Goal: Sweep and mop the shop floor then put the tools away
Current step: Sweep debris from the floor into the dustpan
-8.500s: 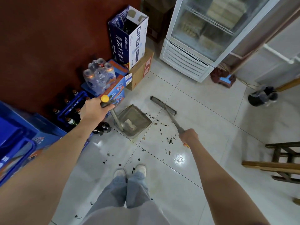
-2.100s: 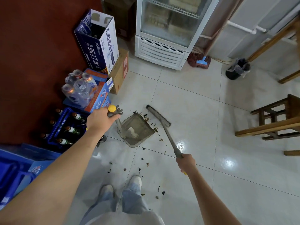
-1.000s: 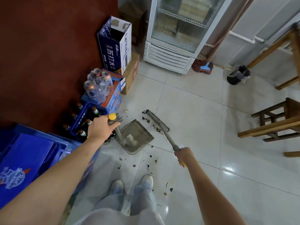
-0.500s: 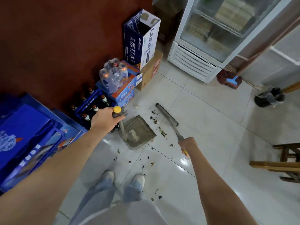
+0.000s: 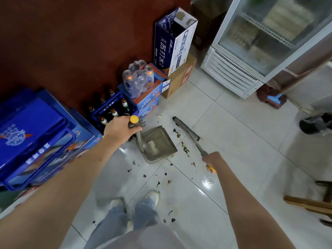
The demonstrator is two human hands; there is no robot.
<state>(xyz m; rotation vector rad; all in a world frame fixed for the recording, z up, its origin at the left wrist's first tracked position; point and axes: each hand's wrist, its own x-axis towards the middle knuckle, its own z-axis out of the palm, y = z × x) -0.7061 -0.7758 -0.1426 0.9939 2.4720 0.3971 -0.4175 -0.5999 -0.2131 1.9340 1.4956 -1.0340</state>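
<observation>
My left hand grips the yellow-capped upright handle of a grey dustpan, which rests on the white tiled floor with a pale crumpled scrap inside. My right hand holds the handle of a grey broom, whose head lies on the tiles just right of the pan's open edge. Dark bits of debris lie between broom and pan, and more are scattered on the tiles toward my shoes.
Against the red wall stand blue crates, a crate of beer bottles, shrink-wrapped water bottles on cartons, and a tall blue-white box. A glass-door fridge stands at the back right. A black bin and wooden stool legs are at right.
The broom head has drawn slightly closer to the dustpan, pushing debris toward its edge. Both hands keep their grips; the camera view shifted a little.
</observation>
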